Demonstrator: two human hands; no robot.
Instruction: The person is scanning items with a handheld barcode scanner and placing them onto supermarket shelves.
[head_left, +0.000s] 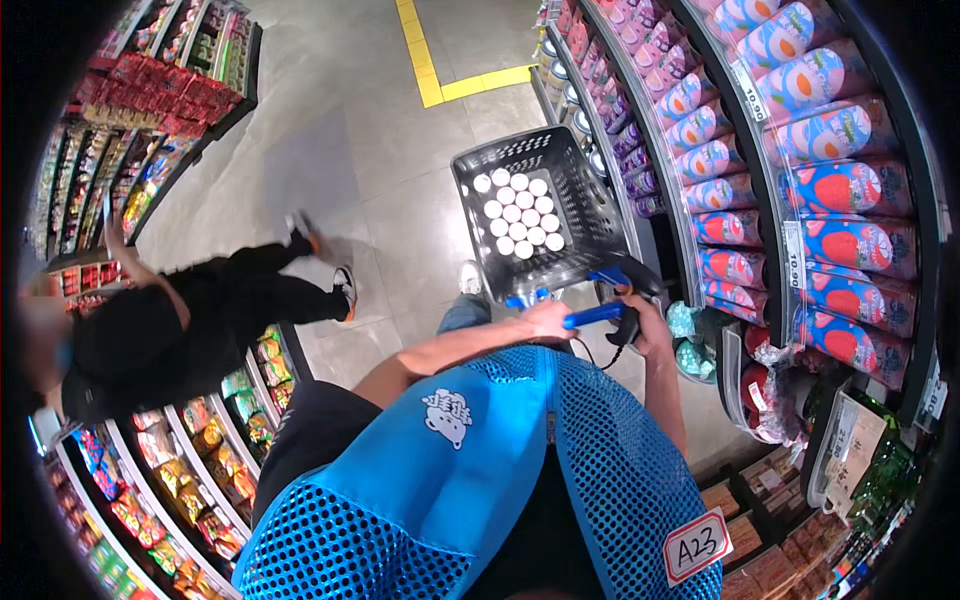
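Ahead of me is a black plastic shopping cart basket with perforated walls. Inside it, several containers with round white tops stand close together in rows. A blue handle bar crosses the near end of the cart. My left hand is wrapped around its left end. At the other end, my right hand grips the bar beside a black part; fingers partly hide what this part is. A thin dark cord hangs below the handle.
Shelves of patterned cylindrical packs line the right side, close to the cart. To the left, a person in black is in the aisle by snack shelves. Yellow floor tape marks a corner ahead. Green bottles stand at lower right.
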